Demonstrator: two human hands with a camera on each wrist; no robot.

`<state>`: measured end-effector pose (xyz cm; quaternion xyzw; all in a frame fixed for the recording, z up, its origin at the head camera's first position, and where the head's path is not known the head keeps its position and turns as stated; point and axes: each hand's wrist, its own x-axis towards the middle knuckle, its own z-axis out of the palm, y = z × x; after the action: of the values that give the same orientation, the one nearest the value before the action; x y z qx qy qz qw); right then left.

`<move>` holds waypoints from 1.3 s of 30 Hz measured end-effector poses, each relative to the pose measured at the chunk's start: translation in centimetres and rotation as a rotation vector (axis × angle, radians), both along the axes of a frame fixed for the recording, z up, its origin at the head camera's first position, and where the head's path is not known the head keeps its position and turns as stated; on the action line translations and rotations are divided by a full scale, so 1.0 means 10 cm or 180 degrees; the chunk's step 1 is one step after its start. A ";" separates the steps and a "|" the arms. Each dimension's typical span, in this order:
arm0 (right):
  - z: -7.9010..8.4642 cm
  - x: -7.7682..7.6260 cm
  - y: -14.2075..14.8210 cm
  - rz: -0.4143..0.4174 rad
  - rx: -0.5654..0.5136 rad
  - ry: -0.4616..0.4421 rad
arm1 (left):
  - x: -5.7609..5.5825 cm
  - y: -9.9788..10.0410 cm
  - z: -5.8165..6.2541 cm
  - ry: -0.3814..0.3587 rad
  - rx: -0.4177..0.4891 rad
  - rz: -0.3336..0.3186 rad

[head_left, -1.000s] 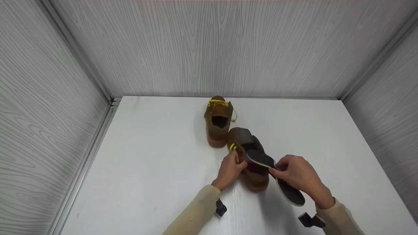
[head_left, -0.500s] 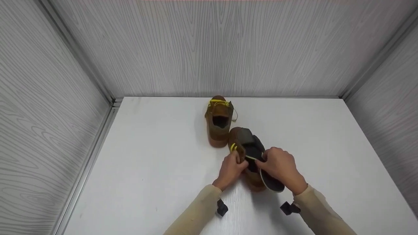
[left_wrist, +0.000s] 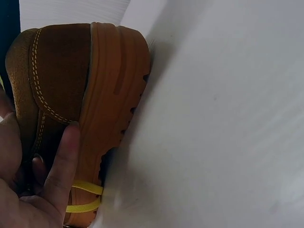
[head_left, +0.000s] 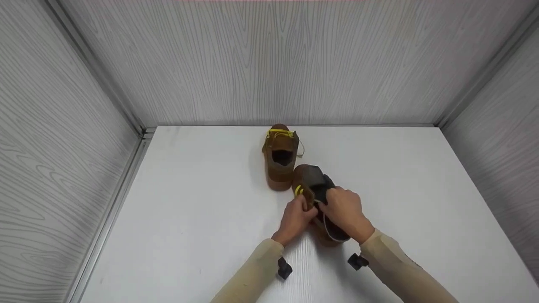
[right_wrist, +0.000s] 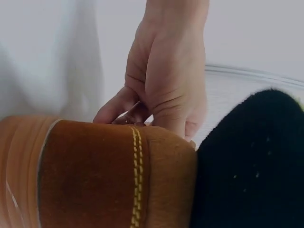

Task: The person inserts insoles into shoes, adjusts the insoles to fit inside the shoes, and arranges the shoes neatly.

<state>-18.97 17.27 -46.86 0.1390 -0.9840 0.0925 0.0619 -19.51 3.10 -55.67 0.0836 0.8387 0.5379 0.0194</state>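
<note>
A brown shoe (head_left: 301,174) with yellow laces stands on the white table, heel toward me. My left hand (head_left: 294,219) pinches the edge of its opening; in the left wrist view one finger of that hand (left_wrist: 59,175) lies along the shoe's side (left_wrist: 61,71). My right hand (head_left: 346,211) holds a dark insole (head_left: 337,230) by its middle. The insole's front part is inside the shoe, hidden by the hands, and its heel end sticks out over the shoe's back. In the right wrist view the insole (right_wrist: 251,166) rises beside the shoe's heel (right_wrist: 90,171).
Behind it, a second brown shoe (head_left: 280,172) with yellow laces stands upright, almost touching the first one's toe. Grey wood-grain panels (head_left: 269,63) wall the table (head_left: 202,198) at the back and both sides.
My right hand has moved left and slightly up with the insole, pushing its front end deeper into the shoe. The left hand keeps its grip and the shoes stay put.
</note>
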 end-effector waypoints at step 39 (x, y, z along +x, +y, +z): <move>-0.39 -0.45 -0.16 0.0130 0.0149 -0.0291 | -0.01 0.03 -0.03 -0.0094 -0.0076 0.0063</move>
<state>-23.44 15.65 -50.76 0.1562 -0.9847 0.0769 0.0117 -19.62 3.37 -55.92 0.0671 0.8454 0.5292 0.0274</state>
